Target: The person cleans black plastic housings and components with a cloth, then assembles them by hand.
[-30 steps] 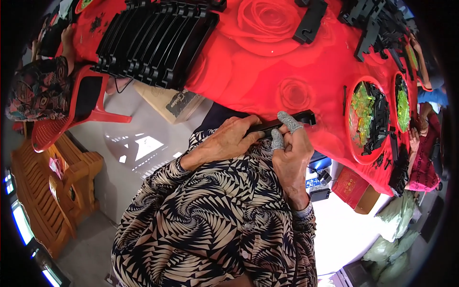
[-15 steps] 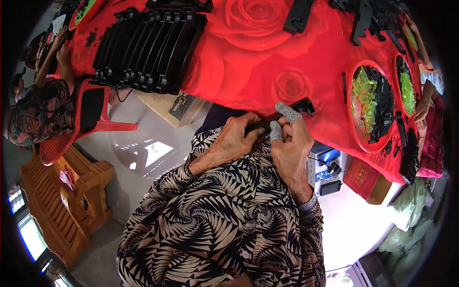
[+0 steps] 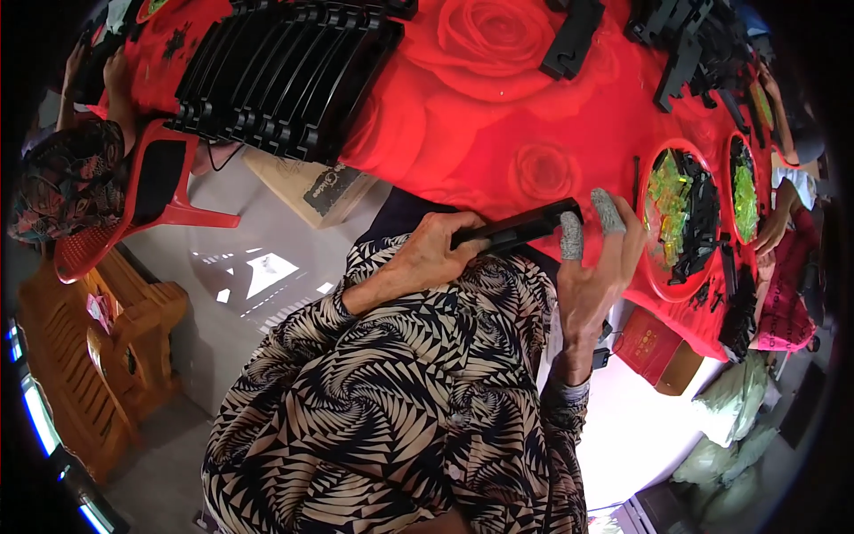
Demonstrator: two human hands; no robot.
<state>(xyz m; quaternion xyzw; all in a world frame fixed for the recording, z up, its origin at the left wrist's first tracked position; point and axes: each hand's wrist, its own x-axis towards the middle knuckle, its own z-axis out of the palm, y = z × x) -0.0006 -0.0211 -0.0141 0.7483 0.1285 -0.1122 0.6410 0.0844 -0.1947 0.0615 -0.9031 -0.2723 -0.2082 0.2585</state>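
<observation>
Left hand (image 3: 433,255) clamped on one end of a narrow black part (image 3: 525,227), held at the near edge of the red-covered bench (image 3: 445,151). Right hand (image 3: 594,285) by its other end, thumb and forefinger spread; contact unclear. Round tray (image 3: 678,296) of yellow-green and black pieces just beyond, right. Row of black frames (image 3: 285,84) upper left; jumbled black pile (image 3: 694,49) upper right.

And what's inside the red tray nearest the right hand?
Inside the red tray, translucent yellow-green pieces lie on the left and black pieces on the right. Whatever is beneath those piles is covered and can't be seen.
</observation>
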